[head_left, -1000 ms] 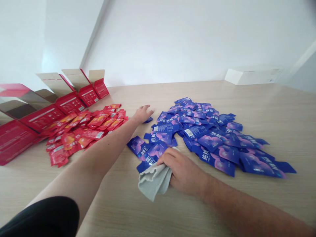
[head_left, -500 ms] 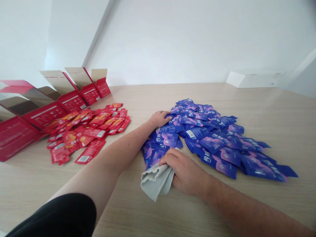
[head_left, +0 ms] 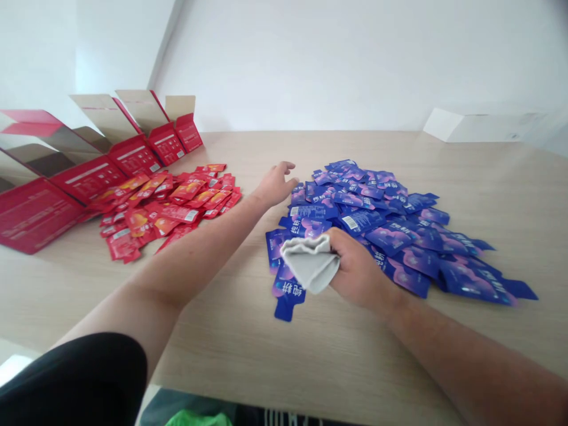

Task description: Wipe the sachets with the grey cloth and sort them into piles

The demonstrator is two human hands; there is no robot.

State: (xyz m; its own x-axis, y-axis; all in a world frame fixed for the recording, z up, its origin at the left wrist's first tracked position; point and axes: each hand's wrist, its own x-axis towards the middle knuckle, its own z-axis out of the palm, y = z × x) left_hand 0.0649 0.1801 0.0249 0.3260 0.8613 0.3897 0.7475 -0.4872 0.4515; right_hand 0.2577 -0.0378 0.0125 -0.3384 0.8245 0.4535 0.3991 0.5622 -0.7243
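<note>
My left hand (head_left: 274,187), open, is hovering just left of the blue packets (head_left: 357,221); my right hand (head_left: 358,271), apart from it, is clutching a pale cloth (head_left: 310,261) over the nearer ones. I am judging that a low-trailing cloth is risking dragging packets askew.

Workroom, by look: open red cartons (head_left: 89,184), heaped blue sachets (head_left: 361,221), pale table (head_left: 235,349).

From here, the left hand (head_left: 276,184) has drawn back off the blue packets (head_left: 390,238). The right hand (head_left: 357,266) has brought its cloth (head_left: 312,263) farther forward.
</note>
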